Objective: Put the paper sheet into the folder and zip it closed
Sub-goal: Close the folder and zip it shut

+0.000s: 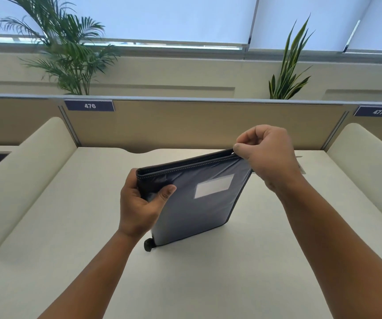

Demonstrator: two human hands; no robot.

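A blue-grey zip folder (199, 210) with a white label window stands upright on its lower edge on the white desk (70, 226), tilted to the right. My left hand (139, 203) grips its upper left corner. My right hand (270, 155) pinches the zipper pull at the upper right corner, fingers closed. The zipper along the top edge looks closed across its length. The paper sheet is not visible. A small black knob (148, 245) sticks out at the folder's lower left corner.
A tan partition (197, 125) with labels 476 and 477 stands behind the desk. Cream side dividers (24, 171) flank the desk on both sides. Potted plants (70, 54) rise behind the partition under window blinds.
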